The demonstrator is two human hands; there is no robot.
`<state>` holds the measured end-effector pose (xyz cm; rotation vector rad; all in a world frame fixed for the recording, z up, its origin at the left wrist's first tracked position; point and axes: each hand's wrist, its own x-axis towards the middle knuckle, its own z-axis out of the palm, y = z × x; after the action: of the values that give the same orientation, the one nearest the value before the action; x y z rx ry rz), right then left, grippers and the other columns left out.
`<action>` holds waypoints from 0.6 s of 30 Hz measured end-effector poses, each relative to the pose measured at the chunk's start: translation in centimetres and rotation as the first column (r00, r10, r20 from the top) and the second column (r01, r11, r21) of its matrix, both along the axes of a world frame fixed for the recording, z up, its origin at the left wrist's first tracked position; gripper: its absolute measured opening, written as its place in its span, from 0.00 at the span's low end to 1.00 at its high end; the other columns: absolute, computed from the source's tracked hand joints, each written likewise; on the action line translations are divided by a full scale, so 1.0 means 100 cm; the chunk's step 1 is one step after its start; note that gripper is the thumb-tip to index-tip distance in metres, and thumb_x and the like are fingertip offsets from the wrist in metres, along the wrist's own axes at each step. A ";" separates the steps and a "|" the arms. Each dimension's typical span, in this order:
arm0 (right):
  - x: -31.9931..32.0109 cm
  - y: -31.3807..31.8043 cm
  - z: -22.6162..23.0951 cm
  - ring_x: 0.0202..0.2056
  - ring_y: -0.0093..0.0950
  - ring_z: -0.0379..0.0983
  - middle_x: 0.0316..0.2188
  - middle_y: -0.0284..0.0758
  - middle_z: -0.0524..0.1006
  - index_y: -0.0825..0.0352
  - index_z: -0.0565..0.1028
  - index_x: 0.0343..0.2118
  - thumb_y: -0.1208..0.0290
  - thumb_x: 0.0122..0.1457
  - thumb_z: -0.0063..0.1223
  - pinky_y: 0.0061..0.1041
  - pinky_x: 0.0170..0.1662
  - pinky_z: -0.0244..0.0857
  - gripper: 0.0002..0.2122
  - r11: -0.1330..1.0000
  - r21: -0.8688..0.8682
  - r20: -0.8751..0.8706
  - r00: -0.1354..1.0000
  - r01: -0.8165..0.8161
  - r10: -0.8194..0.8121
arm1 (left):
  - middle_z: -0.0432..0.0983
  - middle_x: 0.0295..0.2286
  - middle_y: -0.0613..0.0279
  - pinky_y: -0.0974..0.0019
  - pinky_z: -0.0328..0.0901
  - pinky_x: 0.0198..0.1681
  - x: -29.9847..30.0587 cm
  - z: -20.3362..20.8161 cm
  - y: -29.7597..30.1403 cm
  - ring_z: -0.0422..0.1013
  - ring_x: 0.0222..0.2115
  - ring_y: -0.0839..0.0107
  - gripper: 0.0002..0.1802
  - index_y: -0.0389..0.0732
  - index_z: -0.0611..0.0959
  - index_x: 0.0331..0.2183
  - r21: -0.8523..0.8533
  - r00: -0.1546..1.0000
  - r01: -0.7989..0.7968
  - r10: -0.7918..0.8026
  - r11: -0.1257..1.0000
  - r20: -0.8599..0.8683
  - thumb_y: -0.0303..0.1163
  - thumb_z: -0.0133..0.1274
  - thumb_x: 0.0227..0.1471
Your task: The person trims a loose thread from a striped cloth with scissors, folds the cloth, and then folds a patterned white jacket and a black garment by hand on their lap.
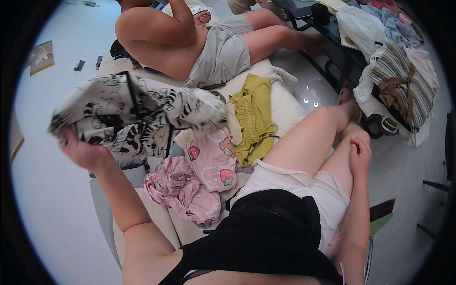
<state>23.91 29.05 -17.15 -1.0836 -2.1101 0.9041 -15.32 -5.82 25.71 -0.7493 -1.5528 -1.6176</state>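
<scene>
In my left hand (80,149), raised at the left, is one edge of a white cloth garment (102,102) with black cartoon print and black trim. The rest of it spreads right over the sofa and hangs loosely; its exact kind is hard to tell. Beneath and nearer me lie a crumpled pink garment (178,187) and a folded pink one (216,159) with strawberry print. Beside them, a yellow-green garment (254,118) with a gathered waistband lies on the cushion. My right hand (361,156) rests on my knee, fingers loosely laid out, holding nothing.
Another person (161,42) in grey shorts (221,54) sits at the far end of the sofa (282,95). On the right, a dark table (327,35) carries clothes and a white plastic bag (361,28). A striped bag (403,85) stands by it. A framed picture (42,58) is far left.
</scene>
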 end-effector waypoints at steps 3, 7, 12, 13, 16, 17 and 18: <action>-0.008 -0.007 0.018 0.42 0.37 0.74 0.37 0.40 0.79 0.65 0.80 0.33 0.75 0.52 0.52 0.33 0.49 0.65 0.07 0.999 0.034 0.038 0.999 0.015 -0.017 | 0.72 0.39 0.52 0.59 0.72 0.41 0.064 -0.018 0.038 0.72 0.39 0.62 0.17 0.33 0.68 0.44 0.125 0.976 -0.087 0.110 0.988 -0.189 0.31 0.50 0.57; -0.006 -0.007 0.006 0.42 0.38 0.74 0.38 0.41 0.79 0.65 0.80 0.33 0.75 0.52 0.53 0.32 0.48 0.66 0.07 1.000 0.009 -0.001 1.000 0.015 -0.015 | 0.71 0.39 0.55 0.58 0.65 0.41 0.115 -0.125 0.066 0.69 0.39 0.59 0.27 0.43 0.72 0.42 -0.743 0.803 0.347 -0.591 0.572 -0.080 0.29 0.64 0.38; -0.007 -0.028 0.019 0.44 0.33 0.74 0.40 0.40 0.78 0.67 0.77 0.40 0.73 0.56 0.53 0.29 0.51 0.64 0.10 0.871 -0.489 -0.259 0.961 -0.047 -0.094 | 0.76 0.35 0.54 0.55 0.67 0.42 0.233 -0.287 0.134 0.72 0.38 0.54 0.21 0.43 0.76 0.45 -0.484 0.200 0.384 -0.441 -0.786 0.875 0.37 0.57 0.48; -0.005 -0.037 0.024 0.44 0.33 0.74 0.40 0.40 0.78 0.67 0.77 0.40 0.73 0.56 0.53 0.29 0.51 0.64 0.10 0.871 -0.490 -0.237 0.965 -0.022 -0.110 | 0.76 0.35 0.54 0.55 0.67 0.42 0.237 -0.291 0.138 0.72 0.38 0.54 0.21 0.43 0.76 0.45 -0.475 0.173 0.382 -0.443 -0.793 0.880 0.37 0.57 0.48; -0.002 -0.054 0.029 0.46 0.27 0.70 0.43 0.38 0.75 0.68 0.74 0.46 0.69 0.58 0.53 0.25 0.51 0.62 0.14 0.875 -0.479 -0.140 0.990 -0.067 -0.001 | 0.78 0.33 0.59 0.57 0.69 0.38 0.227 -0.295 0.144 0.74 0.34 0.57 0.14 0.45 0.80 0.40 -0.667 0.305 0.650 -0.679 -0.365 0.668 0.34 0.56 0.49; -0.003 -0.058 0.033 0.46 0.27 0.70 0.43 0.38 0.75 0.68 0.74 0.46 0.69 0.58 0.53 0.25 0.51 0.62 0.14 0.875 -0.481 -0.132 0.991 -0.058 -0.006 | 0.78 0.32 0.60 0.58 0.69 0.37 0.218 -0.291 0.146 0.75 0.34 0.59 0.11 0.45 0.81 0.37 -0.645 0.292 0.736 -0.764 -0.205 0.576 0.33 0.56 0.49; -0.008 -0.063 0.037 0.46 0.28 0.69 0.43 0.39 0.74 0.68 0.73 0.46 0.67 0.57 0.54 0.26 0.52 0.62 0.15 0.882 -0.461 -0.089 0.994 -0.094 0.059 | 0.78 0.30 0.61 0.59 0.69 0.37 0.209 -0.284 0.145 0.74 0.34 0.61 0.08 0.44 0.82 0.35 -0.629 0.329 0.759 -0.735 -0.168 0.593 0.31 0.56 0.48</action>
<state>23.14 22.70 -13.43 -1.1776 -1.9325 1.5221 5.53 8.65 -2.73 -2.7814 -2.0880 -1.2632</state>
